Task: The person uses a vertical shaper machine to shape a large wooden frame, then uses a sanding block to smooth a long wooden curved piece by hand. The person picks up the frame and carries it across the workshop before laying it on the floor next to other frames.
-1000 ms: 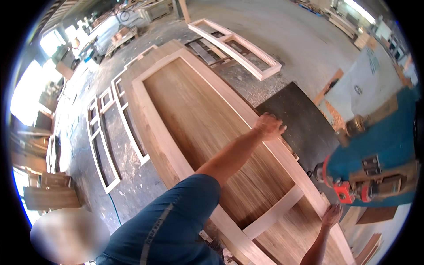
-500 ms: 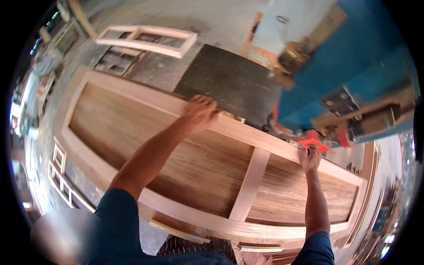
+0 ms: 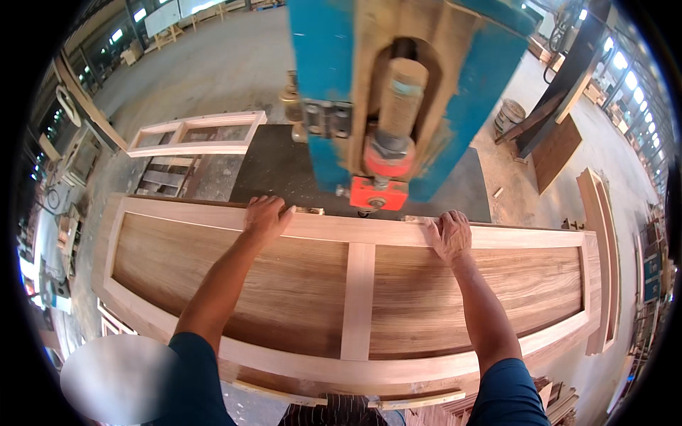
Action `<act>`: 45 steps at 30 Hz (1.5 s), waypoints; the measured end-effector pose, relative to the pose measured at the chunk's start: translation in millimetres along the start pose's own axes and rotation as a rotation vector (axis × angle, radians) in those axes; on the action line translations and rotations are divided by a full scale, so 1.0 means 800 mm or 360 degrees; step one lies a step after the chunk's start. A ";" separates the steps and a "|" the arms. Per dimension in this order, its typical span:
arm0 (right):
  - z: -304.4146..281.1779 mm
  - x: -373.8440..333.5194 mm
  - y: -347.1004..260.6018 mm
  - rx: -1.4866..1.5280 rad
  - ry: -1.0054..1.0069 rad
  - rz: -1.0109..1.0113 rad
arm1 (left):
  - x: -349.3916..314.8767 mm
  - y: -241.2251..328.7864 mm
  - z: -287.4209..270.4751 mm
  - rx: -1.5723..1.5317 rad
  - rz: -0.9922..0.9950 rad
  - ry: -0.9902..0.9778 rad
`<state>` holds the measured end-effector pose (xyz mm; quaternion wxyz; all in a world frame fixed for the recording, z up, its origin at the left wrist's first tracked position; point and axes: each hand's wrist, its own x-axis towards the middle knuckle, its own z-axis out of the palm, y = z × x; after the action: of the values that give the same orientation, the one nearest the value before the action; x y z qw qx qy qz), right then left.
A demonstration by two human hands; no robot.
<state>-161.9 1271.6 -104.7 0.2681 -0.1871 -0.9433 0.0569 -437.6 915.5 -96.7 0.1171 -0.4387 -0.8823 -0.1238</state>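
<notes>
A long wooden door (image 3: 359,305) with a pale frame and two recessed brown panels lies across in front of me. My left hand (image 3: 268,217) is closed over its far rail, left of the crosspiece, fingers hooked over the edge. Right of the crosspiece, my right hand (image 3: 450,236) grips the same rail, thumb on the near side. The red head (image 3: 379,193) of a blue machine (image 3: 327,64) sits just beyond the rail, between my hands. Small wooden blocks (image 3: 310,211) lie along the far edge beside the fingers. The fingertips are partly hidden behind the rail.
A dark machine table (image 3: 270,160) extends beyond the door. An openwork wooden frame (image 3: 199,133) is at the far left. On the right are a long wooden frame (image 3: 600,263), a leaning board (image 3: 555,154) and a bucket (image 3: 509,116). Wood strips (image 3: 561,401) lie near my right sleeve.
The view has turned, and the door now lies more level. The red head, earlier beside my right hand, now stands between both hands. Both hands keep their grip on the far rail.
</notes>
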 end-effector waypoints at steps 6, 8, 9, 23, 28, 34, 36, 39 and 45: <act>-0.007 0.005 -0.017 0.0029 -0.0074 0.0209 | -0.001 -0.010 0.009 0.0009 -0.0093 -0.0041; -0.010 0.002 -0.017 0.0049 -0.0035 0.0211 | -0.007 -0.004 0.013 0.0101 -0.0191 0.0004; -0.009 0.004 -0.015 0.0047 -0.0036 0.0226 | -0.002 0.002 0.016 0.0157 -0.0238 0.0011; -0.013 -0.019 0.004 0.0058 -0.0014 0.0219 | -0.029 0.035 0.016 -0.0055 -0.0012 0.0062; -0.016 -0.019 0.003 0.0047 -0.0048 0.0225 | -0.027 0.043 0.020 -0.0101 0.0120 0.0135; -0.017 -0.017 0.005 0.0072 -0.0020 0.0165 | -0.027 0.044 0.019 -0.0134 0.0044 0.0097; -0.018 -0.017 0.003 0.0057 -0.0038 0.0190 | -0.028 0.047 0.016 -0.0167 0.0000 0.0113; -0.015 -0.017 0.006 0.0048 -0.0003 0.0200 | -0.023 0.052 0.010 -0.0168 -0.0017 0.0117; -0.023 -0.018 0.006 0.0117 -0.0039 0.0260 | -0.018 0.066 0.008 -0.0154 -0.0063 0.0232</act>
<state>-139.9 1270.5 -97.1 0.2576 -0.2529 -0.9254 0.1154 -387.3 937.9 -101.2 0.1573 -0.4161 -0.8730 -0.2002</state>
